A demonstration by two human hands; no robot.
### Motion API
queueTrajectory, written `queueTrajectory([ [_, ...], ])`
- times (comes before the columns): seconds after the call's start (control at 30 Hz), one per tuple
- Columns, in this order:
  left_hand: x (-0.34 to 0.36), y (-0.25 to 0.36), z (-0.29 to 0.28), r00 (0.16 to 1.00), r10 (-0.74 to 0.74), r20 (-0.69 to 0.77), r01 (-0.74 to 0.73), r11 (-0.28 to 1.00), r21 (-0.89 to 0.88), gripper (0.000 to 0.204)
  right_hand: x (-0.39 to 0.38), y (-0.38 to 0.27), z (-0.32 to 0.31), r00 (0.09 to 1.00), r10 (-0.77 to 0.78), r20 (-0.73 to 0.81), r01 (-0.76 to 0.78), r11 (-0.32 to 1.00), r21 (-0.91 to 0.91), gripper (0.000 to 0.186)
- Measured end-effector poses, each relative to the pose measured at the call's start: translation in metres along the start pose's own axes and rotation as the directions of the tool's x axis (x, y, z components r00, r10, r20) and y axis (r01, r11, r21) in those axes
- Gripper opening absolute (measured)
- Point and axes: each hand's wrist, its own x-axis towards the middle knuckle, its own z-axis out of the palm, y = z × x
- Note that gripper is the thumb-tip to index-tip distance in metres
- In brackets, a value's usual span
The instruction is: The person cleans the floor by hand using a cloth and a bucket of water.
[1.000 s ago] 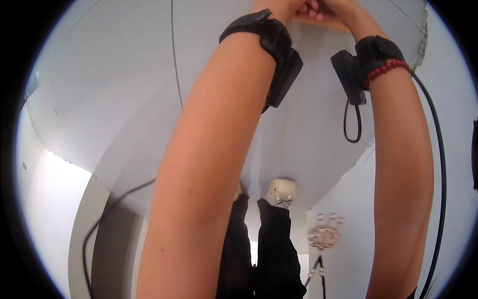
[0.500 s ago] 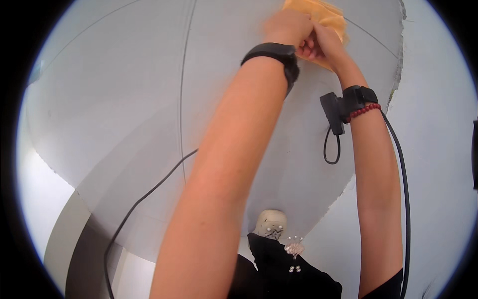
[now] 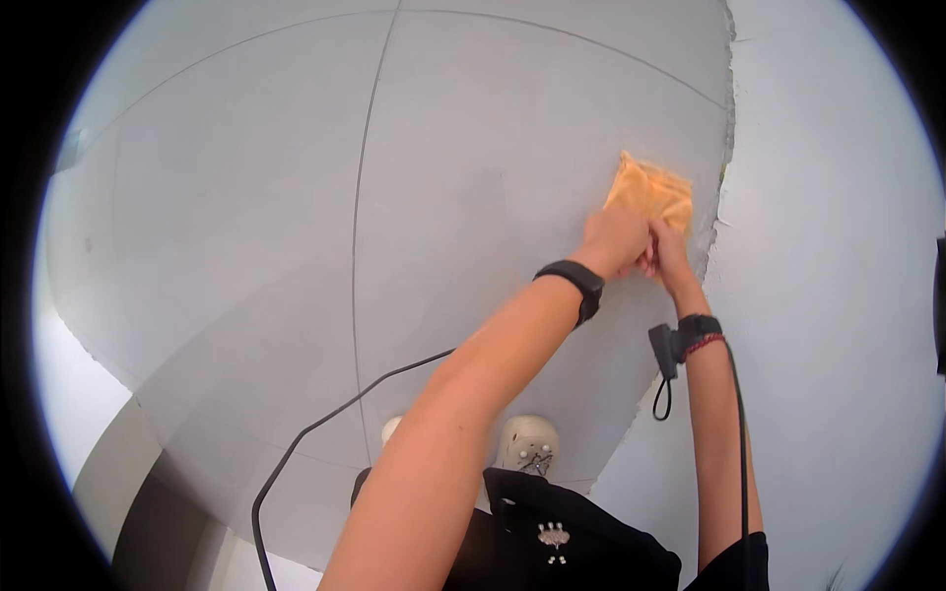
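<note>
An orange-yellow folded cloth point(image 3: 650, 187) spreads beyond my fingers, close to the ragged edge where the grey floor meets the white wall. My left hand point(image 3: 618, 238) grips its near left part, knuckles up. My right hand point(image 3: 670, 256) is closed at the cloth's near right corner, touching the left one. Part of the cloth's near edge is hidden under both hands. Whether it lies on the floor or hangs just above it, I cannot tell.
Grey floor tiles point(image 3: 473, 108) with dark joints stretch ahead and left. A white wall point(image 3: 828, 295) rises on the right. Black cables run from both wrist straps, and a dark box-like device point(image 3: 665, 352) sits at my right wrist. My pale shoe point(image 3: 529, 443) stands below.
Both hands and the cloth have come down in the picture, nearer to me. More floor shows beyond the cloth, and a second shoe now peeks out beside my left arm.
</note>
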Motion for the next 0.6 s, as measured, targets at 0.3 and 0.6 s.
queueTrajectory([
  [0.3,-0.103,-0.061,0.086,0.978,-0.128,0.162,0.123,0.991,0.045,0.062,-0.108,0.108,0.055,0.963,0.262,0.069,-0.269,0.953,0.136,0.049],
  [0.6,-0.149,-0.035,0.023,0.984,-0.171,0.056,0.173,0.984,-0.046,0.057,-0.124,0.064,0.083,0.986,0.15,0.068,-0.162,0.952,0.26,0.049],
])
